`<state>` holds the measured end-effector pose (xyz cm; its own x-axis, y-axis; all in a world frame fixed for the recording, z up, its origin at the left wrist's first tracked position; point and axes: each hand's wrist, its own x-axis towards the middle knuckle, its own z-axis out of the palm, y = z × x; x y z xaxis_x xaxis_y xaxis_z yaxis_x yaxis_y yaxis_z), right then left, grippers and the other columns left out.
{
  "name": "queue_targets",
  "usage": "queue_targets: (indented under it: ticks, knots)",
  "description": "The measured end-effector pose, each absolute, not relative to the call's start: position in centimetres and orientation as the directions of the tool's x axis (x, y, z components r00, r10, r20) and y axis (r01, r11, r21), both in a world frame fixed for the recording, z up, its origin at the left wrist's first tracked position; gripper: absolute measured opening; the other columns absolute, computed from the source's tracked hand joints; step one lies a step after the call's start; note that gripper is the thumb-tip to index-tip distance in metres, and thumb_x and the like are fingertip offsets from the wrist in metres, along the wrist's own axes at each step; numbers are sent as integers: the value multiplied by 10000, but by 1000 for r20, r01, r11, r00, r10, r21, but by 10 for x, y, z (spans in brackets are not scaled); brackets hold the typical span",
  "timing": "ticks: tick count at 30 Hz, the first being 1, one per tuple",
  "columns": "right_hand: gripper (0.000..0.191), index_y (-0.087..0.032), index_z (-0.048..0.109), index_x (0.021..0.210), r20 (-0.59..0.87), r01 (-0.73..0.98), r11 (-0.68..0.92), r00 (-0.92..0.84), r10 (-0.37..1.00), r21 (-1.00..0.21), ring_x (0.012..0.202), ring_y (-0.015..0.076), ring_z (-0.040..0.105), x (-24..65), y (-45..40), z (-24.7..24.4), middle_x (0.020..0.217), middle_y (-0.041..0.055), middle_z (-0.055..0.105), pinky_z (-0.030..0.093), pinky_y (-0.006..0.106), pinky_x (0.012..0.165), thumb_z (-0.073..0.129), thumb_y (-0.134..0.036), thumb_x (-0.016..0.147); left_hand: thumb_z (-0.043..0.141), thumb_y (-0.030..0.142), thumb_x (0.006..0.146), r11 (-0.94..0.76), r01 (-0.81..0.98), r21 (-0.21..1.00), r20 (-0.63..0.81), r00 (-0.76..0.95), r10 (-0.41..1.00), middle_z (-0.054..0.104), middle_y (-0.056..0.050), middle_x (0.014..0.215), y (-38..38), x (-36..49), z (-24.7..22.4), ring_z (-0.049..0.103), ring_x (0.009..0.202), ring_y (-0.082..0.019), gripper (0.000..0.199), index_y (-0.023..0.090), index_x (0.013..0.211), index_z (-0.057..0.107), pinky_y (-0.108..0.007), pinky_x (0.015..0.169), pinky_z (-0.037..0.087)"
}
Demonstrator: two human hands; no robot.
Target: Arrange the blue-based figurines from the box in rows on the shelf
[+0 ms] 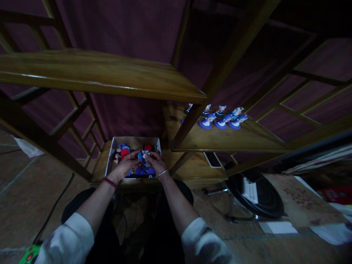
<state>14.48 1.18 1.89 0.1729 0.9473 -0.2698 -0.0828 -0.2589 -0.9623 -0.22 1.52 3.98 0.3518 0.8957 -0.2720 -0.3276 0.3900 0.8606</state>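
Note:
Both hands are over a white open box [110,161] on the low wooden shelf. My left hand [127,164], with a red beaded bracelet at the wrist, has its fingers closed on a small blue and white figurine [143,156]. From the other side, my right hand [156,163], with a pale bracelet, grips the same figurine. More small figurines with purple, red and black parts lie in the box, among them a red rounded piece [125,151] and a purple base [141,171]. The fingers partly hide the held figurine, and its details are dim.
Several figurines on purple bases [225,121] stand on a higher wooden shelf [192,141] to the right. A phone-like dark slab [212,160] lies below it. Wooden shelf bars frame the space. A round black stool [258,194] with papers stands at the right.

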Motion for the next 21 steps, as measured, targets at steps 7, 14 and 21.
queue_targets:
  ticks: [7, 14, 21]
  knots:
    - [515, -159, 583, 961, -261, -78, -251, 169, 950, -965, 613, 118, 578, 144, 13, 17, 732, 11, 631, 417, 204, 490, 692, -424, 534, 727, 169, 560, 384, -313, 869, -270, 351, 897, 634, -68, 946, 17, -3, 36, 604, 704, -136, 578, 166, 1111, 553, -239, 636, 468]
    - [461, -172, 580, 959, -229, -30, -227, 142, 963, -974, 637, 117, 571, 144, 12, 17, 761, 9, 627, 425, 205, 509, 664, -411, 574, 725, 199, 563, 366, -258, 894, -272, 336, 902, 631, -70, 969, 19, -4, 31, 585, 742, -140, 553, 166, 1092, 569, -230, 635, 448]
    - [420, -200, 577, 978, -161, 82, -174, 138, 977, -981, 716, 138, 585, 147, 16, 1, 863, 15, 635, 471, 241, 585, 631, -399, 612, 722, 254, 560, 315, -208, 926, -229, 352, 907, 657, -47, 892, 20, -3, 27, 573, 767, -128, 526, 145, 1059, 596, -229, 747, 419]
